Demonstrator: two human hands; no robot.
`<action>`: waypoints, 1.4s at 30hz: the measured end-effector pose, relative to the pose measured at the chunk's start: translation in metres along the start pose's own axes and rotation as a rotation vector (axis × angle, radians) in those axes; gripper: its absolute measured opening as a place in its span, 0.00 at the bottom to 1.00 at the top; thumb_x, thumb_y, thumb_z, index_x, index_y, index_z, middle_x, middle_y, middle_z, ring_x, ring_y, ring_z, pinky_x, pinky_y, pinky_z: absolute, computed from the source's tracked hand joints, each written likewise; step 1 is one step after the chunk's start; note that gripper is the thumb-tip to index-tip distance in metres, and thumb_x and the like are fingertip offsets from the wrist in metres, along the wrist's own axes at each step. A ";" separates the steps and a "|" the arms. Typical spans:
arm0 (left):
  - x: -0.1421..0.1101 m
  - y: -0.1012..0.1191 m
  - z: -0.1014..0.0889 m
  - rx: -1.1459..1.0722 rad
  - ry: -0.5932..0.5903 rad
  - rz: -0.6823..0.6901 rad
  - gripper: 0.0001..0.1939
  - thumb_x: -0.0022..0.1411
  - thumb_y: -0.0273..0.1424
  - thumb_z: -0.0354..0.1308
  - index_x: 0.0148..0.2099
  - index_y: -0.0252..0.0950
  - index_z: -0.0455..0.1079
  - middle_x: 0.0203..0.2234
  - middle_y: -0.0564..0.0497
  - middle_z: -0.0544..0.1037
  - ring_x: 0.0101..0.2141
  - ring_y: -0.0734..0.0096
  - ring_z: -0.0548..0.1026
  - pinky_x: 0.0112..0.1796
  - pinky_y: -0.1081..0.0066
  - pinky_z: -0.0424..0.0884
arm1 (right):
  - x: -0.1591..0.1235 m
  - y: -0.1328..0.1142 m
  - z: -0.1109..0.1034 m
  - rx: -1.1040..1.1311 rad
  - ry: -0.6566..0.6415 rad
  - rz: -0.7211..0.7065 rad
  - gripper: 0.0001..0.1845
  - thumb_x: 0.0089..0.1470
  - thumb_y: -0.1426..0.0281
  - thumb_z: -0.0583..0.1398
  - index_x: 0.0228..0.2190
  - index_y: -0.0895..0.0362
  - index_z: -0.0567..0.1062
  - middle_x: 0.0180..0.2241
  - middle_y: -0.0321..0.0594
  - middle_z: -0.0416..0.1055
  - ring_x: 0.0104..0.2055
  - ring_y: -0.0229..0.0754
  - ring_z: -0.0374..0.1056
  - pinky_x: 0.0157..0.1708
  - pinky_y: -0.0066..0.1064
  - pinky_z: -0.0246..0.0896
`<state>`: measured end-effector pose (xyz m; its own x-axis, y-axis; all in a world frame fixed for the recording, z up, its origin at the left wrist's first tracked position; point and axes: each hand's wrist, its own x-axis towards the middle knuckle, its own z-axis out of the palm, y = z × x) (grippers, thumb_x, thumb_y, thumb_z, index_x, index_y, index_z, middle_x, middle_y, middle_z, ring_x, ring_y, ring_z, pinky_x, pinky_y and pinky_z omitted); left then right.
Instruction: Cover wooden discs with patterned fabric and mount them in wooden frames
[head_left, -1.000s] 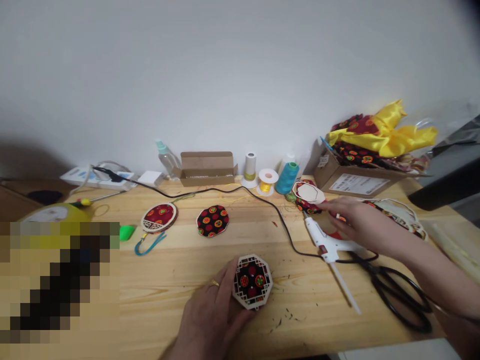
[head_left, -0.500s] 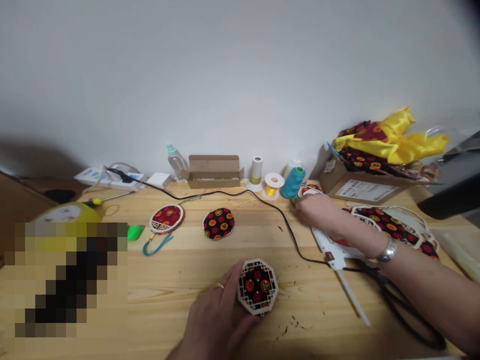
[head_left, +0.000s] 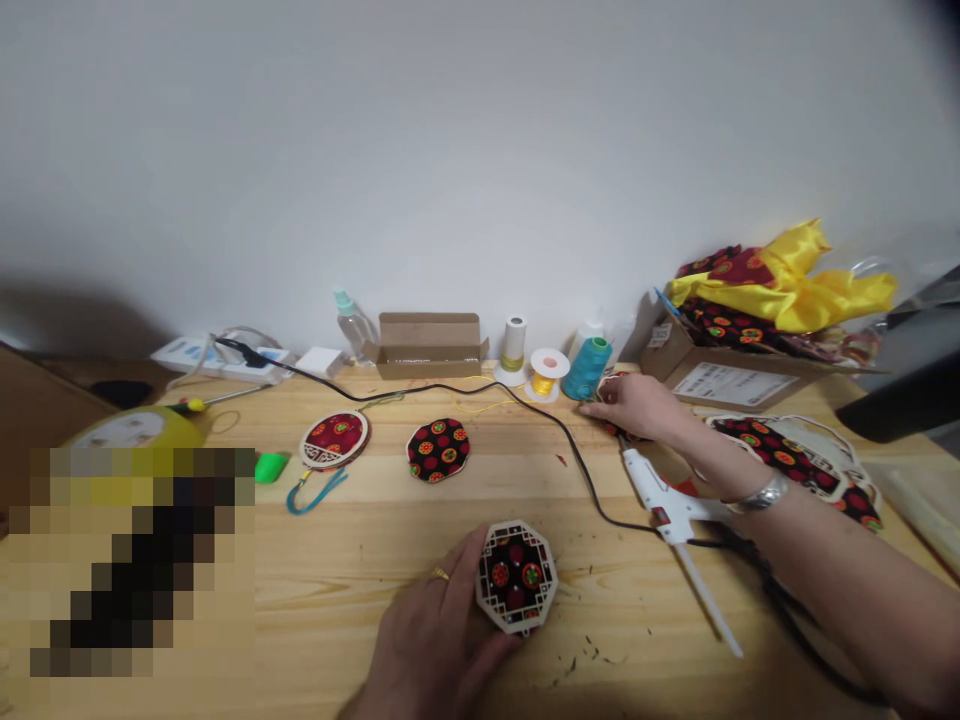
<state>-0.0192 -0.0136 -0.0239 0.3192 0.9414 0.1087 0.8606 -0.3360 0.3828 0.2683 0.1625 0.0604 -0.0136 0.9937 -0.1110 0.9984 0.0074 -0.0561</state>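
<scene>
My left hand (head_left: 439,630) is closed around the left and lower edges of an octagonal ornament (head_left: 517,578), which has a pale wooden fretwork frame over black and red patterned fabric. My right hand (head_left: 637,407) reaches to the back right, low beside the teal thread cone (head_left: 587,370). Its fingers are pinched together over a small pile of patterned fabric pieces, and what lies between them is hidden. Below that wrist a white glue gun (head_left: 667,500) lies on its side, its glue stick (head_left: 709,600) pointing toward me.
A second octagonal fabric piece (head_left: 439,449) and a round ornament (head_left: 335,440) lie left of centre. A black cord (head_left: 574,455) crosses the table. Thread spools (head_left: 550,372) and an open small box (head_left: 431,350) line the wall; a carton (head_left: 731,385) of fabric stands at right.
My right hand has moved left and down from the wooden pieces on the pile to beside the teal cone. My left hand keeps the octagonal ornament in place. The view has shifted slightly.
</scene>
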 end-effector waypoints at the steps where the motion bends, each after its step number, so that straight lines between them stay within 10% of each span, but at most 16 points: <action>1: 0.000 0.000 0.000 -0.003 -0.002 0.001 0.42 0.53 0.36 0.60 0.66 0.46 0.44 0.53 0.46 0.75 0.37 0.56 0.80 0.39 0.61 0.74 | 0.000 -0.003 0.004 -0.023 -0.010 0.004 0.20 0.51 0.53 0.59 0.28 0.57 0.78 0.29 0.43 0.76 0.32 0.44 0.71 0.28 0.29 0.58; 9: -0.001 -0.002 0.003 0.010 -0.018 -0.008 0.41 0.53 0.34 0.60 0.66 0.43 0.45 0.55 0.45 0.73 0.38 0.56 0.80 0.37 0.61 0.75 | 0.012 0.000 0.011 -0.136 -0.074 0.079 0.17 0.59 0.62 0.57 0.48 0.58 0.69 0.47 0.43 0.69 0.45 0.43 0.68 0.43 0.42 0.67; 25: 0.000 -0.013 0.016 0.009 -0.001 0.011 0.46 0.48 0.32 0.60 0.67 0.48 0.43 0.55 0.47 0.73 0.44 0.52 0.78 0.38 0.60 0.76 | 0.023 0.014 0.006 -0.106 -0.016 0.248 0.18 0.59 0.63 0.58 0.48 0.60 0.69 0.49 0.46 0.68 0.46 0.44 0.68 0.44 0.41 0.67; 33: -0.001 -0.019 0.024 0.025 0.024 0.019 0.47 0.48 0.32 0.60 0.67 0.49 0.43 0.54 0.48 0.74 0.39 0.53 0.80 0.37 0.61 0.77 | 0.018 0.006 -0.021 0.140 -0.025 0.118 0.18 0.59 0.62 0.58 0.48 0.58 0.69 0.46 0.43 0.69 0.44 0.43 0.69 0.43 0.42 0.67; 42: 0.000 -0.017 0.022 0.047 0.019 0.033 0.45 0.47 0.32 0.60 0.65 0.47 0.47 0.53 0.47 0.74 0.42 0.53 0.79 0.36 0.62 0.77 | 0.040 -0.019 0.005 0.278 -0.034 0.148 0.19 0.59 0.63 0.58 0.49 0.58 0.69 0.49 0.44 0.68 0.46 0.45 0.68 0.43 0.43 0.67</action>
<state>-0.0252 -0.0086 -0.0507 0.3400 0.9302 0.1384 0.8675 -0.3670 0.3357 0.2482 0.2018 0.0524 0.1239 0.9775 -0.1707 0.9364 -0.1721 -0.3058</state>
